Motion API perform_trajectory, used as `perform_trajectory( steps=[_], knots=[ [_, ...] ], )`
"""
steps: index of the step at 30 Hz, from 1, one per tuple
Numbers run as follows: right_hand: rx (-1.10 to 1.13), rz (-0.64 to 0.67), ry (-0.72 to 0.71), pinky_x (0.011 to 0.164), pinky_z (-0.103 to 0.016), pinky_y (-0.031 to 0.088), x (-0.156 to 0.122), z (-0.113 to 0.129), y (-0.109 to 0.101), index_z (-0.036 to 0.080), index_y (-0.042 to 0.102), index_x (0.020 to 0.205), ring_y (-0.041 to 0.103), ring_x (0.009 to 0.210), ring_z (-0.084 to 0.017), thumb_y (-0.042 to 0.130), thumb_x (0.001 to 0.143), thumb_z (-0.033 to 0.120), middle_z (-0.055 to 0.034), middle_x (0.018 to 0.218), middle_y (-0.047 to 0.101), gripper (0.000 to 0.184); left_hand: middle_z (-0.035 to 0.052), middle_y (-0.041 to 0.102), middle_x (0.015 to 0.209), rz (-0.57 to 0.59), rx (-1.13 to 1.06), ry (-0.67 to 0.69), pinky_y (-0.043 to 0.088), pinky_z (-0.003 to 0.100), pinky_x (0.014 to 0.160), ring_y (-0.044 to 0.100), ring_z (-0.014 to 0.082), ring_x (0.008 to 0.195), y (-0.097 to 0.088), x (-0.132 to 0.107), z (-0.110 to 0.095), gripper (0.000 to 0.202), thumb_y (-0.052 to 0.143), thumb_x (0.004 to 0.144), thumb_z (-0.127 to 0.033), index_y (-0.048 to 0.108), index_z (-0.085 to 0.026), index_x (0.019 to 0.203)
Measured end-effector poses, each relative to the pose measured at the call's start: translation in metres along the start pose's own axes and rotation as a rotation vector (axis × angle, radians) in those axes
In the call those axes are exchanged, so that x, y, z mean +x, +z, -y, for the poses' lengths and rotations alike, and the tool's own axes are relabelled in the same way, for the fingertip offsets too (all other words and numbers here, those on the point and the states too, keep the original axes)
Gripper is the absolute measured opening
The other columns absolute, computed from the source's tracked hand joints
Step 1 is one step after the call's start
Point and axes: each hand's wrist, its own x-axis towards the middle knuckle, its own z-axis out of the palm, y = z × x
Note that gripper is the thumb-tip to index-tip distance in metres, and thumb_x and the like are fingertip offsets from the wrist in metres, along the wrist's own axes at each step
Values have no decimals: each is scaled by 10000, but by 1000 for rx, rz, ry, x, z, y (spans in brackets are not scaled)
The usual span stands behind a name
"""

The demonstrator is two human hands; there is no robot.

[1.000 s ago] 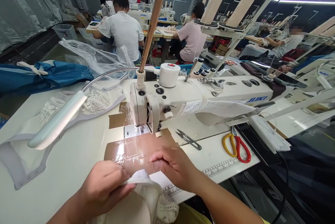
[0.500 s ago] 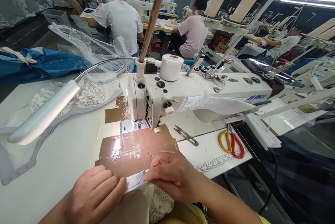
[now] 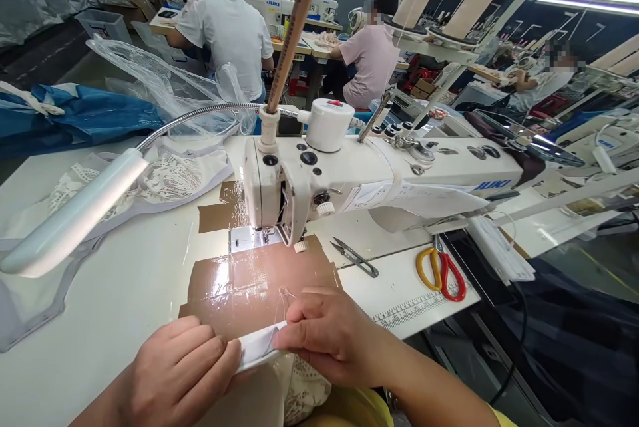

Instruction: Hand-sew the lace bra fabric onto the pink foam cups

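Note:
Between my two hands a white fabric strip [image 3: 257, 345] is stretched at the table's front edge. My left hand [image 3: 182, 367] is closed round its left end, the fingers curled over it. With thumb and forefinger, my right hand [image 3: 324, 334] pinches the right end, where a fold shows. Loose thread [image 3: 285, 295] loops up beside the right fingertips. White lace fabric [image 3: 307, 384] hangs below, partly hidden by my right hand. Beyond the hands stands a white sewing machine [image 3: 374, 164], its needle area over a metal plate [image 3: 242, 239] and brown tape [image 3: 259, 274].
Thread snips [image 3: 355, 257] and scissors with yellow and red handles [image 3: 442, 274] lie right of the machine. On the left, a lace bra piece [image 3: 174, 177] lies under a lamp [image 3: 74, 214]. Co-workers [image 3: 227, 41] sit at machines beyond.
The view has shifted very slightly. Both hands keep their hold on the fabric strip, which looks almost unmoved.

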Motion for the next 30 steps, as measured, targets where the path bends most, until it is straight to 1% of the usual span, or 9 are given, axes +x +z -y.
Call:
perform_trajectory(
  steps=[3, 8, 14, 18, 22, 24, 26, 28, 30],
  knots=[
    [-18, 37, 4, 631, -237, 397, 1, 1, -2, 214, 634, 936, 509, 642, -115, 462, 917, 199, -12, 771, 616, 173, 15, 637, 622, 61, 27, 56, 396, 354, 515, 528, 174, 488, -2, 0, 0, 154, 553, 863, -77, 605, -135, 996],
    [-59, 125, -17, 620, -245, 387, 3, 2, -8, 203, 625, 953, 519, 669, -123, 444, 916, 187, -17, 757, 610, 185, 12, 634, 615, 71, 46, 65, 410, 353, 516, 528, 176, 497, -4, 0, 1, 159, 554, 860, -89, 600, -144, 1001],
    [-87, 183, -51, 614, -243, 387, 5, 1, -12, 192, 626, 979, 517, 680, -128, 459, 880, 163, -27, 798, 622, 197, 36, 644, 603, 92, 27, 95, 380, 363, 521, 503, 189, 502, -4, 0, 2, 177, 587, 845, -74, 593, -103, 1019],
    [-81, 209, -71, 590, -245, 369, 7, 1, -14, 172, 623, 986, 512, 673, -129, 459, 860, 137, -35, 802, 625, 210, 31, 642, 606, 76, 1, 70, 368, 360, 532, 498, 184, 505, -2, -2, 2, 201, 593, 841, -70, 595, -115, 1038],
    [-93, 284, -88, 579, -251, 366, 15, 1, -21, 174, 623, 961, 513, 674, -136, 472, 841, 119, -29, 776, 630, 201, 13, 608, 593, 64, -34, 25, 325, 324, 495, 469, 165, 484, 4, -4, 8, 204, 572, 869, -113, 586, -134, 1072],
    [-99, 330, -91, 592, -248, 381, 20, -1, -25, 170, 632, 952, 522, 688, -142, 482, 820, 108, -33, 773, 634, 209, -11, 561, 557, 100, -113, 3, 282, 298, 457, 433, 153, 455, 7, -2, 13, 242, 521, 900, -134, 563, -159, 1137],
    [-113, 372, -104, 603, -249, 392, 26, -6, -28, 166, 641, 949, 526, 687, -147, 491, 800, 99, -37, 775, 637, 222, -19, 552, 561, 159, -271, -55, 282, 284, 449, 452, 151, 457, 10, 2, 17, 322, 482, 910, -110, 525, -202, 1216],
    [-124, 398, -129, 588, -254, 386, 31, -13, -28, 165, 648, 927, 522, 664, -146, 493, 788, 85, -32, 769, 635, 223, 14, 635, 670, 220, -495, -134, 368, 276, 496, 560, 162, 550, 10, 7, 19, 389, 473, 901, -68, 507, -236, 1251],
    [-99, 411, -162, 583, -252, 384, 34, -22, -25, 163, 650, 883, 528, 661, -141, 496, 784, 69, -27, 767, 632, 206, 52, 700, 844, 286, -720, -224, 457, 274, 621, 641, 178, 709, 9, 13, 21, 384, 474, 897, -50, 541, -239, 1224]
  ],
)
